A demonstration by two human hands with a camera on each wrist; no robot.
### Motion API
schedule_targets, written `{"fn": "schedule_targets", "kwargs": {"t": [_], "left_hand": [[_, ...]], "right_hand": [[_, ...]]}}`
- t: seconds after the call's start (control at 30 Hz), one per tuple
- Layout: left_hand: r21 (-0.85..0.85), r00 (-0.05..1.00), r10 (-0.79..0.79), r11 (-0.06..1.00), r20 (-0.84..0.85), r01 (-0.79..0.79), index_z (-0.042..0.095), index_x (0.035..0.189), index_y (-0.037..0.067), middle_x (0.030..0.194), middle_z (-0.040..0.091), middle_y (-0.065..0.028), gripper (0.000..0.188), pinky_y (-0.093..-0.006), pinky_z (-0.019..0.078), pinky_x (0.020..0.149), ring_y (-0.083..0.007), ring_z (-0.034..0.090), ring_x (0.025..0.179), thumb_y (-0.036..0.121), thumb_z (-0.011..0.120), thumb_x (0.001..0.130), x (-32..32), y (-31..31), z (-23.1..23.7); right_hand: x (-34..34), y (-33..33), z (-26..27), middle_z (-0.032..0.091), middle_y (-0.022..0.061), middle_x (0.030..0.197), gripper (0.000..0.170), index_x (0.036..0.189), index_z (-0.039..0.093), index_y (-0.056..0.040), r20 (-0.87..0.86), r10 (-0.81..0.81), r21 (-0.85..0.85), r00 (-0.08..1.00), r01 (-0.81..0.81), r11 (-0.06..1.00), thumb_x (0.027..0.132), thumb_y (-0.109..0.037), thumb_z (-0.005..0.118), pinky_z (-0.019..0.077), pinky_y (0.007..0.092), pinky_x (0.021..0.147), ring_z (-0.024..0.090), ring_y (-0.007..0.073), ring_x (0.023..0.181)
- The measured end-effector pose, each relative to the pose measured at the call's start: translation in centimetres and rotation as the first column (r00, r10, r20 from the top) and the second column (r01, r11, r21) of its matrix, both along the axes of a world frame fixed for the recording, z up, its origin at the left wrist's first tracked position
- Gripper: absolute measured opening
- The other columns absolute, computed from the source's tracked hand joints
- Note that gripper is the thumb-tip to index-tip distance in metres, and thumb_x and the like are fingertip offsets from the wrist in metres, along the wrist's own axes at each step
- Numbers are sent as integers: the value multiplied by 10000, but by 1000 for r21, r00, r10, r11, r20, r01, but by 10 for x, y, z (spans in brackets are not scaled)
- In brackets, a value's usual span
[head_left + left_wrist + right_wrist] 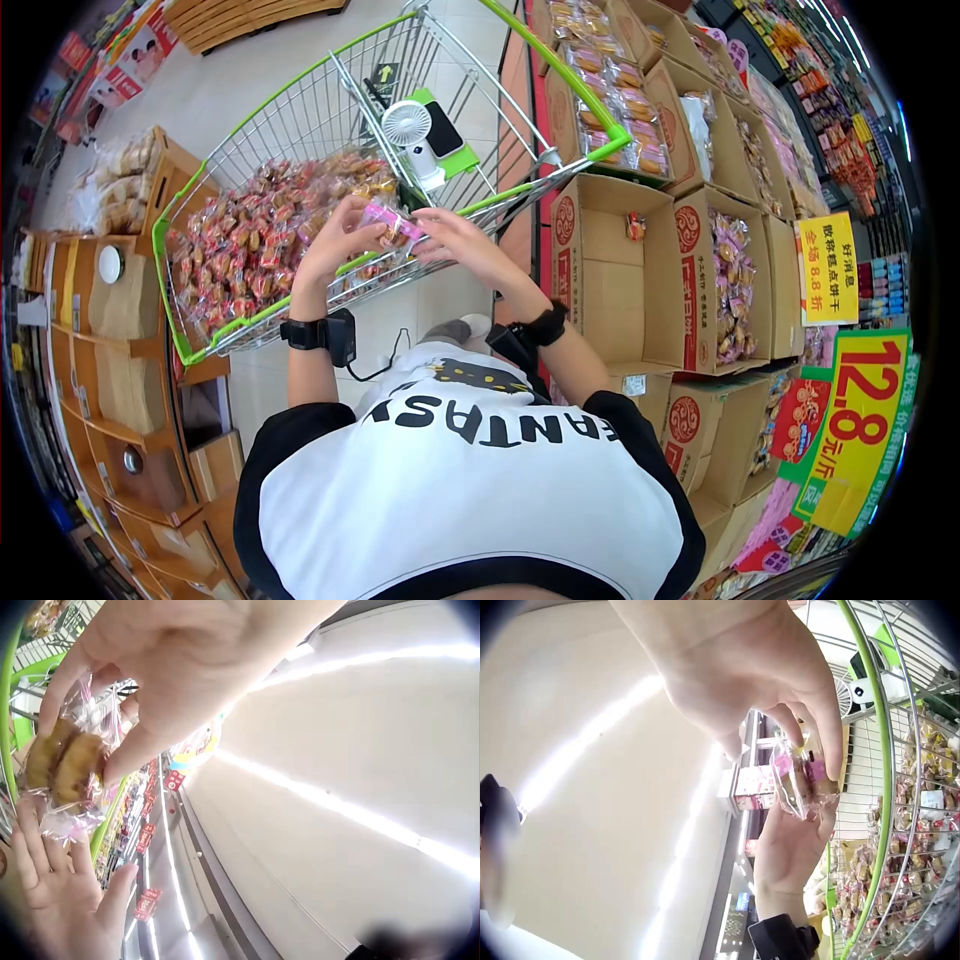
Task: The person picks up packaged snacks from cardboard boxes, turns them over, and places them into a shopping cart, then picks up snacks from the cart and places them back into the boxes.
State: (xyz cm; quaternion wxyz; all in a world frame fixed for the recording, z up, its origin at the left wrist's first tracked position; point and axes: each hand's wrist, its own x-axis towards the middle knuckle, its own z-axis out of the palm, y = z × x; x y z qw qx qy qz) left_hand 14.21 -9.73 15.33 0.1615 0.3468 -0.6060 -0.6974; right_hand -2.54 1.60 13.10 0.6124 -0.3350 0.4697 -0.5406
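Observation:
A clear plastic packet with pink print (392,221), holding two golden-brown pastries (79,769), is in front of me over the cart's near rail. My left hand (343,236) pinches one end of it between thumb and fingers. Beside the other end is my right hand (462,243), its fingers extended and their tips right at the wrapper, its thumb standing apart in the left wrist view. Below the hands, a heap of small wrapped pastries (265,225) fills the near part of the shopping cart (210,165).
A white handheld fan (407,124) and a phone (442,130) lie on the cart's green child seat. Cardboard boxes (610,290) of wrapped pastries line the right side, with yellow price signs (830,265). Wooden shelves (120,390) stand at left.

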Motion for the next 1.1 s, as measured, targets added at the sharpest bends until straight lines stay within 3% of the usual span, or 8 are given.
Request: {"fn": "schedule_targets", "kwargs": {"t": [0.07, 0.37, 0.43, 0.63, 0.7, 0.73, 0.87, 1.1], "left_hand": [[41, 996, 92, 995, 12, -92, 410, 1007, 60, 920, 511, -80, 292, -200, 407, 518, -124, 568, 725, 116, 572, 770, 5, -1, -4], [116, 948, 300, 951, -110, -288, 410, 958, -5, 873, 538, -113, 268, -292, 501, 648, -190, 586, 726, 82, 577, 767, 9, -27, -45], [90, 935, 342, 938, -92, -334, 406, 959, -13, 863, 543, -109, 261, -303, 507, 651, -190, 582, 743, 67, 568, 770, 7, -37, -49], [-12, 915, 387, 920, -111, -391, 436, 1034, 22, 1020, 504, -125, 328, -263, 470, 675, -175, 537, 836, 59, 581, 742, -1, -74, -90], [11, 895, 428, 903, -123, -430, 439, 1058, 33, 1070, 479, -132, 348, -259, 459, 681, -174, 518, 883, 54, 574, 738, -1, -75, -106], [-30, 891, 445, 893, -89, -449, 435, 1074, 36, 1100, 456, -134, 355, -264, 454, 687, -178, 499, 919, 51, 556, 741, 0, -76, -115], [-81, 887, 461, 885, 18, -458, 474, 1040, 25, 1089, 470, -114, 286, -286, 441, 708, -184, 482, 942, 66, 504, 759, 5, -60, -109], [-152, 900, 427, 887, -87, -436, 540, 898, 5, 835, 563, -57, 164, -232, 412, 640, -124, 529, 741, 66, 458, 770, 5, -51, -104]], "right_hand": [[5, -14, -8, 544, 119, 916, 394, 1125, 398, 19, -75, 6, -14, 997, -7, 1000, 814, -181, 533, 474, 257, 673, 556, 154, 797], [21, -62, -32, 527, 118, 1003, 467, 1212, 293, 16, -107, 26, -2, 994, -26, 1000, 816, -100, 511, 460, 249, 729, 546, 144, 846], [21, -74, -39, 525, 111, 1006, 488, 1233, 271, 11, -5, 21, -44, 1000, -21, 999, 818, -93, 505, 462, 249, 733, 545, 140, 843], [14, -74, -32, 275, 196, 1292, 648, 1307, 77, 11, 40, 41, -21, 998, -41, 999, 835, -155, 488, 390, 268, 874, 426, 201, 1091], [7, -70, -40, 391, 196, 1215, 615, 1294, 144, 34, -305, 109, 25, 946, -106, 994, 833, -183, 490, 401, 249, 835, 475, 189, 1031], [7, -51, 1, 517, 160, 1087, 508, 1239, 307, 45, -465, 201, 162, 862, -140, 977, 827, -190, 490, 408, 236, 789, 521, 162, 944], [-7, -30, -43, 598, 94, 920, 281, 1024, 538, 27, -444, 11, -73, 896, -48, 996, 797, -130, 492, 430, 247, 719, 552, 134, 818], [-39, 7, -31, 566, 95, 988, 287, 1084, 491, 35, -285, -65, -50, 956, 54, 997, 840, -103, 431, 437, 241, 770, 553, 139, 861]]}}
